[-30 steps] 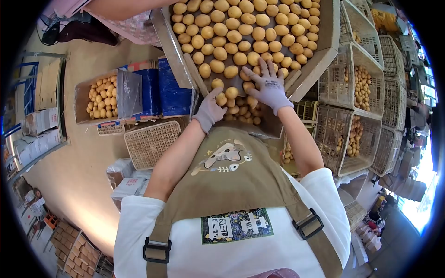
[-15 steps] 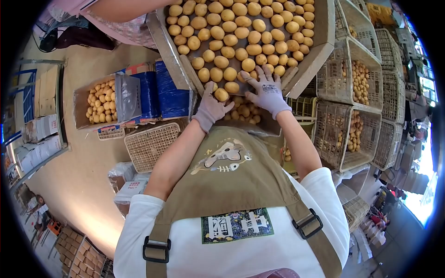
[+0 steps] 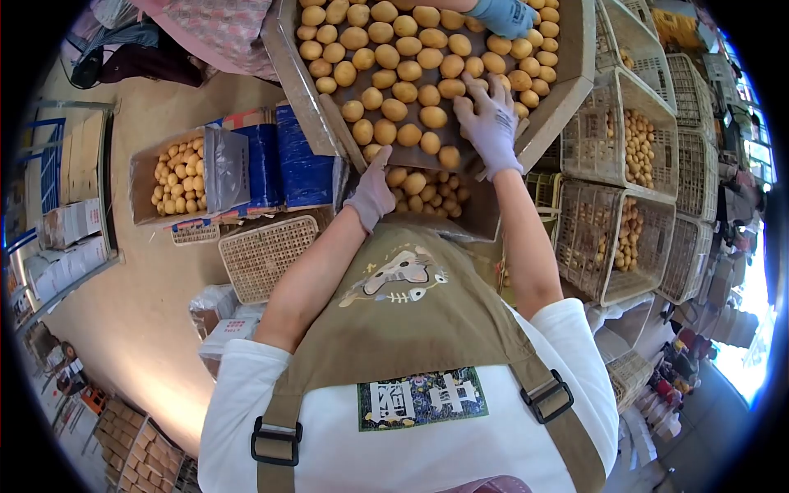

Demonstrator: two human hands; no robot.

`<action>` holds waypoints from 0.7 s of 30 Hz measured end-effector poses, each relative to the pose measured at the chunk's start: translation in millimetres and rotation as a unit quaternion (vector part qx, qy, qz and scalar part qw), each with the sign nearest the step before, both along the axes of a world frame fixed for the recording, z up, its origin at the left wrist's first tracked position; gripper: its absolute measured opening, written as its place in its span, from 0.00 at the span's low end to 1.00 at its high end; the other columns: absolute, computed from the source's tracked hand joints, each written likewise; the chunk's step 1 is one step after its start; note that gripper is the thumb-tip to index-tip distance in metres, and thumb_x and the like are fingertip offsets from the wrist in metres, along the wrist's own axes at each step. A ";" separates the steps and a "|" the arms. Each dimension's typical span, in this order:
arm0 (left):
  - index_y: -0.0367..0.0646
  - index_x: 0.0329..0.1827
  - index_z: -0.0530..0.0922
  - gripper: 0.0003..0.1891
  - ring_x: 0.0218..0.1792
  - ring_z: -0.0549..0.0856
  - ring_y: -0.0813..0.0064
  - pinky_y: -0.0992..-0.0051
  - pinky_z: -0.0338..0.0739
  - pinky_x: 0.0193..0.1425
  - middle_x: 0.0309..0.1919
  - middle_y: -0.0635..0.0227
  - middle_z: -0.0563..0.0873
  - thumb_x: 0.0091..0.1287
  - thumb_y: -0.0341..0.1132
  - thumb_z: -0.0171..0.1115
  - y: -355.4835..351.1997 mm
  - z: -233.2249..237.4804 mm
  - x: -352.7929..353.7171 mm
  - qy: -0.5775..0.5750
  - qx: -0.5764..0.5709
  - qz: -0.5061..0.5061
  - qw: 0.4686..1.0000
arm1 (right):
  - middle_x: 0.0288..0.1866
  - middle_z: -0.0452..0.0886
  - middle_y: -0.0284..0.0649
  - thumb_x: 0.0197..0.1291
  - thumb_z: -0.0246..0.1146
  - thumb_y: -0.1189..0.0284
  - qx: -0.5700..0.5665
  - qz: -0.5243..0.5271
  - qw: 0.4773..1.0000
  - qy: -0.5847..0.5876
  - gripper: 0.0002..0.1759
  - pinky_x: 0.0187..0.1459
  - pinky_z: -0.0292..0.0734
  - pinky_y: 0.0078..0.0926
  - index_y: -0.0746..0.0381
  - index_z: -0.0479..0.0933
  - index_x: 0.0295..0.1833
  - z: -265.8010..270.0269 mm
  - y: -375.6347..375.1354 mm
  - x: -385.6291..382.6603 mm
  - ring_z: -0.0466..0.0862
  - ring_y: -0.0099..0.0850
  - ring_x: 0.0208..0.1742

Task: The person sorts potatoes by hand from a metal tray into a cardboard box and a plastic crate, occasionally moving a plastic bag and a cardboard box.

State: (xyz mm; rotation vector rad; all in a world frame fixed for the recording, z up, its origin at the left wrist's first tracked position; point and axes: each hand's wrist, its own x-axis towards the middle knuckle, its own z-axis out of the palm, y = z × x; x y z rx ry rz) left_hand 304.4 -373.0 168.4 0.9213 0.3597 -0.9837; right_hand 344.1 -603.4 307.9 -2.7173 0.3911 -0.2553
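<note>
Many round yellow-brown fruits (image 3: 408, 70) lie spread over a wooden-sided sorting tray (image 3: 549, 123). My right hand (image 3: 491, 127), in a pale glove, reaches over the tray's near right part, fingers apart and touching the fruits around it. My left hand (image 3: 374, 195), also gloved, is at the near left edge of the tray's opening, with fingers extended and no fruit visible in it. Below the opening, between my hands, a box (image 3: 481, 215) holds more fruits.
At the tray's far side is a co-worker's blue-gloved hand (image 3: 503, 16). Stacked plastic crates (image 3: 588, 238) with fruits stand at the right. A fruit-filled box (image 3: 228, 171), blue-wrapped boxes (image 3: 302, 160) and an upturned crate (image 3: 269, 259) are at the left.
My right hand has moved forward and right over the tray. My left hand has drawn slightly back from a fruit. The co-worker's blue-gloved hand has come into view, and several fruits near the opening have shifted.
</note>
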 end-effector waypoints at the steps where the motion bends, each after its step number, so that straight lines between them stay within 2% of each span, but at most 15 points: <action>1: 0.52 0.82 0.52 0.45 0.79 0.58 0.61 0.37 0.49 0.78 0.80 0.66 0.58 0.68 0.63 0.58 -8.2 22.2 4.6 0.062 -0.006 0.043 0.997 | 0.82 0.55 0.56 0.63 0.63 0.47 -0.008 0.009 0.996 0.092 0.32 0.73 0.53 0.65 0.39 0.73 0.72 -8.4 9.6 -1.0 0.53 0.59 0.82; 2: 0.53 0.82 0.53 0.47 0.80 0.57 0.61 0.38 0.49 0.78 0.80 0.66 0.58 0.66 0.67 0.56 -18.4 38.2 8.2 0.174 -0.018 0.118 0.978 | 0.84 0.49 0.57 0.62 0.63 0.46 -0.015 0.017 0.983 0.184 0.35 0.73 0.47 0.73 0.36 0.69 0.75 -17.1 22.6 -1.4 0.46 0.61 0.84; 3: 0.53 0.82 0.53 0.48 0.80 0.56 0.60 0.39 0.48 0.78 0.80 0.66 0.58 0.65 0.72 0.54 -24.3 45.5 12.0 0.281 -0.030 0.191 0.940 | 0.87 0.39 0.53 0.60 0.64 0.42 -0.080 0.054 0.950 0.297 0.39 0.71 0.38 0.82 0.30 0.64 0.77 -3.7 44.1 -3.4 0.37 0.62 0.84; 4: 0.53 0.82 0.50 0.50 0.81 0.54 0.59 0.38 0.48 0.78 0.81 0.65 0.54 0.64 0.73 0.54 -23.2 46.3 13.4 0.281 -0.071 0.184 0.939 | 0.86 0.40 0.52 0.58 0.65 0.42 -0.069 0.081 0.961 0.254 0.38 0.73 0.39 0.79 0.29 0.67 0.75 -9.5 50.0 -17.1 0.39 0.63 0.84; 6: 0.54 0.84 0.45 0.54 0.82 0.48 0.57 0.36 0.47 0.79 0.83 0.63 0.47 0.62 0.76 0.53 -15.6 46.7 10.1 0.285 -0.154 0.174 0.930 | 0.86 0.44 0.52 0.57 0.66 0.44 -0.083 0.208 0.935 0.275 0.37 0.72 0.42 0.79 0.29 0.68 0.74 -4.2 47.6 -39.9 0.41 0.62 0.84; 8: 0.56 0.84 0.45 0.56 0.82 0.51 0.56 0.37 0.45 0.79 0.83 0.62 0.50 0.60 0.81 0.45 -13.7 45.0 8.0 0.273 -0.195 0.153 0.929 | 0.85 0.50 0.48 0.55 0.66 0.47 -0.065 0.258 0.937 0.225 0.35 0.71 0.45 0.81 0.29 0.72 0.72 -28.5 45.1 -77.0 0.43 0.55 0.85; 9: 0.56 0.84 0.46 0.56 0.82 0.53 0.56 0.37 0.45 0.79 0.83 0.62 0.50 0.60 0.82 0.44 -13.6 42.1 7.0 0.268 -0.197 0.158 0.930 | 0.84 0.52 0.48 0.56 0.65 0.49 -0.060 0.270 0.936 0.217 0.33 0.71 0.48 0.78 0.30 0.73 0.71 -33.5 42.8 -85.7 0.45 0.50 0.86; 12: 0.56 0.83 0.49 0.56 0.81 0.56 0.56 0.39 0.45 0.79 0.82 0.62 0.54 0.59 0.84 0.41 -16.1 24.5 5.2 0.220 -0.190 0.162 0.943 | 0.84 0.54 0.48 0.56 0.65 0.50 -0.067 0.255 0.937 0.228 0.34 0.72 0.50 0.75 0.30 0.72 0.72 -30.8 50.7 -84.1 0.47 0.47 0.86; 14: 0.56 0.83 0.51 0.56 0.80 0.57 0.56 0.41 0.46 0.79 0.81 0.62 0.56 0.58 0.84 0.40 -16.7 36.2 8.1 0.221 -0.164 0.159 0.948 | 0.84 0.53 0.48 0.56 0.66 0.51 -0.053 0.251 0.941 0.220 0.34 0.72 0.51 0.74 0.31 0.72 0.72 -27.6 50.5 -85.3 0.48 0.46 0.86; 16: 0.56 0.82 0.52 0.56 0.80 0.57 0.57 0.43 0.48 0.79 0.81 0.62 0.57 0.58 0.85 0.40 -16.9 44.5 9.3 0.255 -0.134 0.160 0.944 | 0.84 0.53 0.48 0.57 0.66 0.51 -0.024 0.248 0.942 0.223 0.34 0.72 0.52 0.74 0.31 0.72 0.72 -25.8 47.6 -86.6 0.48 0.46 0.86; 19: 0.54 0.82 0.52 0.56 0.80 0.58 0.57 0.45 0.50 0.79 0.80 0.61 0.58 0.58 0.85 0.41 -17.0 49.5 11.5 0.269 -0.112 0.162 0.943 | 0.84 0.53 0.49 0.57 0.67 0.52 -0.057 0.257 0.944 0.202 0.34 0.72 0.54 0.72 0.31 0.73 0.72 -30.6 48.1 -88.3 0.49 0.47 0.85; 21: 0.54 0.82 0.53 0.56 0.79 0.59 0.57 0.45 0.51 0.78 0.80 0.61 0.59 0.58 0.85 0.41 -17.3 50.1 11.7 0.275 -0.113 0.169 0.940 | 0.84 0.53 0.49 0.56 0.67 0.52 -0.032 0.256 0.947 0.193 0.34 0.72 0.55 0.70 0.31 0.73 0.72 -35.8 47.4 -87.6 0.48 0.47 0.85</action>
